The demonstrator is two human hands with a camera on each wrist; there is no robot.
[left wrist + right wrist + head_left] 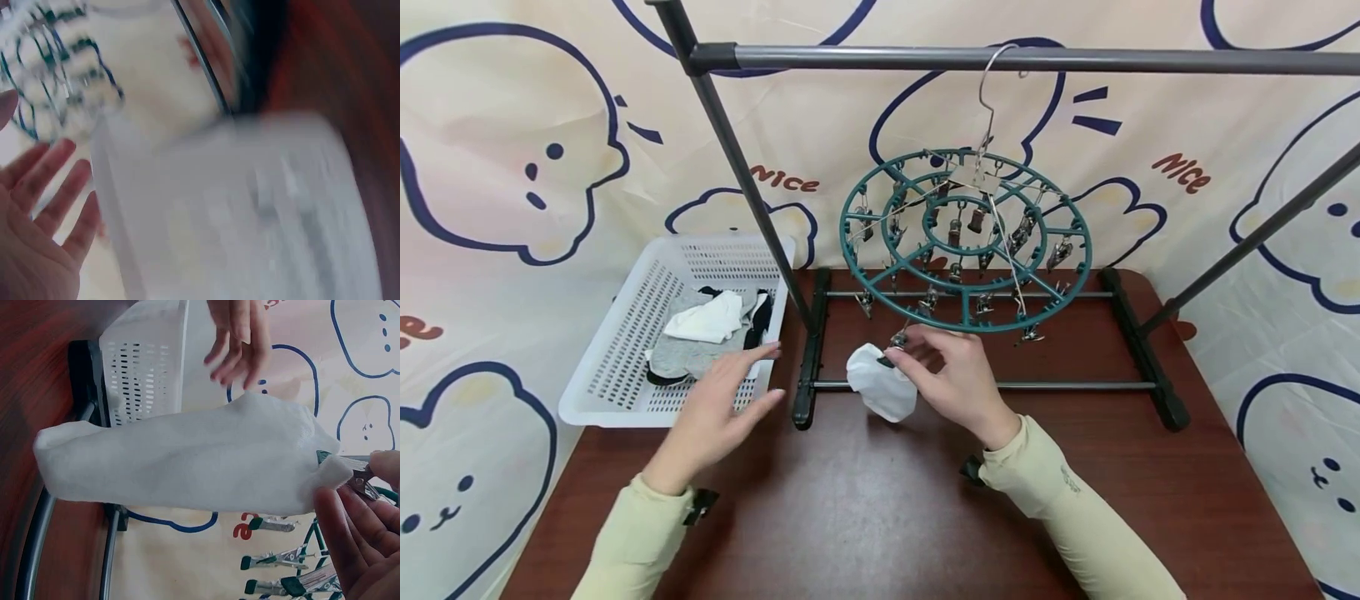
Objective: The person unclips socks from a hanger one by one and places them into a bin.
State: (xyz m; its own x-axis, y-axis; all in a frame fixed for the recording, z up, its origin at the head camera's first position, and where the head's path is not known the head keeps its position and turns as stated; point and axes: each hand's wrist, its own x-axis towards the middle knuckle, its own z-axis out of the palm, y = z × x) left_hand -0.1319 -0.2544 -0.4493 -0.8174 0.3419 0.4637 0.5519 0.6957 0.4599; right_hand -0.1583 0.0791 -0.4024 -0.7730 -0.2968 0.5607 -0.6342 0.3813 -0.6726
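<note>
My right hand (pixel 951 375) pinches a metal clip (pixel 361 478) that hangs from the near edge of the round green drying rack (pixel 966 325). A white sock (pixel 181 459) hangs from that clip, its top edge in the clip's jaws and beside my fingers. In the head view the sock (pixel 883 387) dangles low over the table. My left hand (pixel 715 412) is held with fingers apart and nothing in it, near the right side of the white basket (pixel 583 408). The left wrist view is blurred but shows the basket (pixel 237 206) beside those spread fingers.
Grey, white and black cloth items (pixel 700 333) lie in the basket. The drying rack's hook (pixel 988 83) hangs over a grey bar (pixel 865 58) of a stand with black feet (pixel 805 400). Several other clips (pixel 928 300) dangle from the rack. Below is a brown table (pixel 865 517).
</note>
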